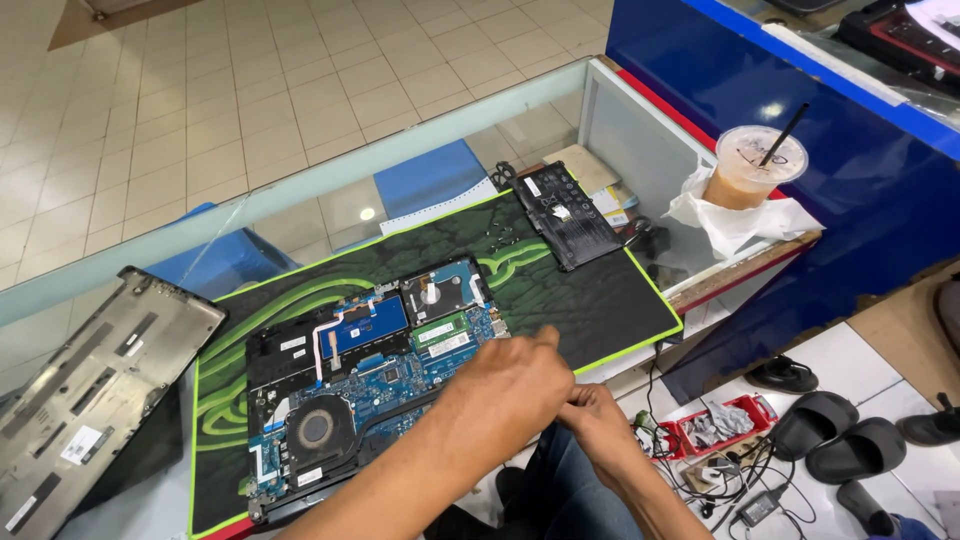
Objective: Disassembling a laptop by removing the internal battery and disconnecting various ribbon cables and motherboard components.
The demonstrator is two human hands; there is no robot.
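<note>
The left hand [515, 385] hovers at the near right edge of an opened laptop [375, 375], its fingers curled and the thumb stuck out toward the right; whether it pinches anything small I cannot tell. The right hand [600, 420] sits just beside and below it, fingers bunched and touching the left hand's fingertips, past the bench [640, 170] edge above the person's lap. The laptop lies bottom-up and uncovered on a black and green mat [600, 300], showing its blue circuit board, a round fan at the near left and a drive at the far side. Farther along the mat lies a flat black battery [565, 215], with a few tiny screws [500, 238] near it. Left of the mat rests the grey bottom cover [90, 390], inner side up. On the bench's far right corner stands an iced drink cup [755, 165] with a black straw, in a white plastic bag. Sandals [850, 440] and a red tray [715, 425] lie on the floor.
</note>
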